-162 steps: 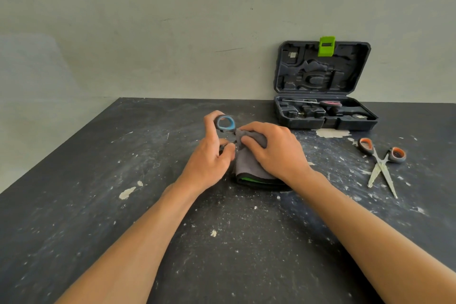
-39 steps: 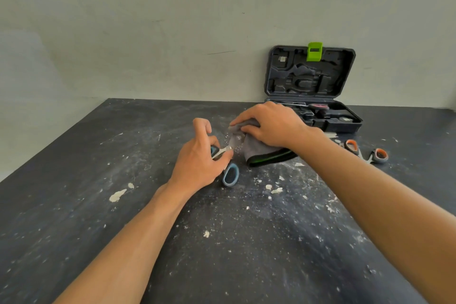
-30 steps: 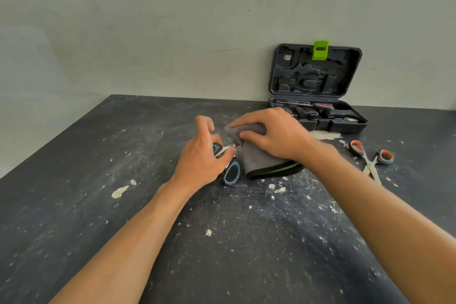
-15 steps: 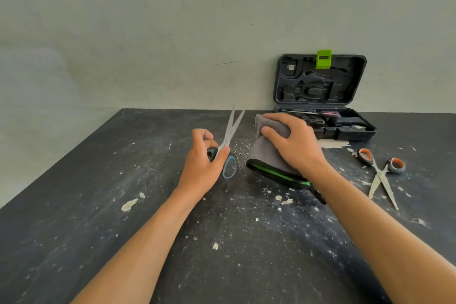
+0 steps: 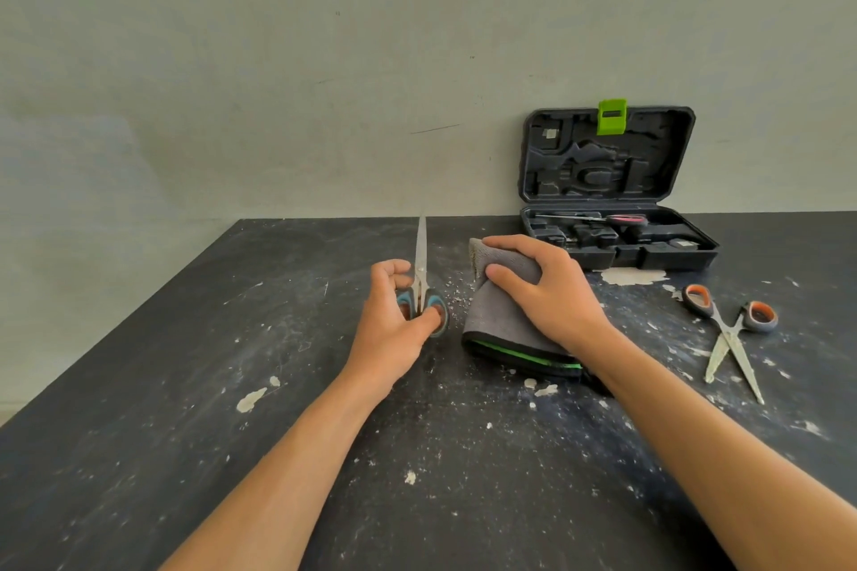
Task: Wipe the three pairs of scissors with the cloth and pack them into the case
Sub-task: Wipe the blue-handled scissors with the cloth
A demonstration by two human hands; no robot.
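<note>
My left hand [image 5: 388, 325] grips the blue-handled scissors [image 5: 421, 264] by their handles, blades closed and pointing up and away from me. Just to the right, my right hand [image 5: 545, 292] holds the folded grey cloth [image 5: 498, 320] with a green edge against the table. The orange-handled scissors [image 5: 728, 329] lie on the table at the right with their blades slightly apart. The dark case [image 5: 617, 241] stands open at the back right, its lid with a green latch leaning on the wall. A red-handled pair of scissors [image 5: 598, 218] lies inside it.
The black table [image 5: 232, 385] is scattered with white flakes and dust, thickest around the cloth. A pale patch of debris [image 5: 628, 276] lies in front of the case. The wall runs along the table's far edge.
The blue-handled scissors have come out of the cloth and been swung upright, and their blades have closed. The cloth now sits apart from them under my right hand.
</note>
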